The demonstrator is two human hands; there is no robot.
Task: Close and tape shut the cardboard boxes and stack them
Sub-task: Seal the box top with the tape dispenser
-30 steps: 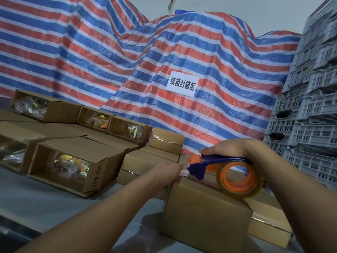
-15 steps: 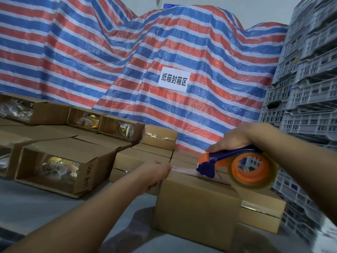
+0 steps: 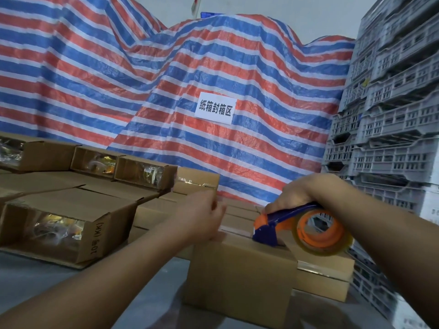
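Observation:
A closed cardboard box (image 3: 240, 276) stands on the grey table just in front of me. My right hand (image 3: 297, 195) grips the handle of a blue and orange tape dispenser (image 3: 273, 226), whose nose rests on the box's top near the middle. A strip of clear tape (image 3: 237, 231) lies along the top from the dispenser to the left edge. At that left edge my left hand (image 3: 202, 217), blurred by motion, holds the tape end with the thumb down on the corner.
Open boxes (image 3: 57, 231) with plastic-wrapped contents lie on the left. Taped boxes (image 3: 197, 184) sit behind, and another (image 3: 325, 274) is at the right. Grey plastic crates (image 3: 392, 138) are stacked on the right. A striped tarp (image 3: 142, 91) with a paper sign (image 3: 215, 108) hangs behind.
The dispenser has moved right along the box, away from my left hand, and come down on the top. The tape now lies flat. My left hand stays at the left edge.

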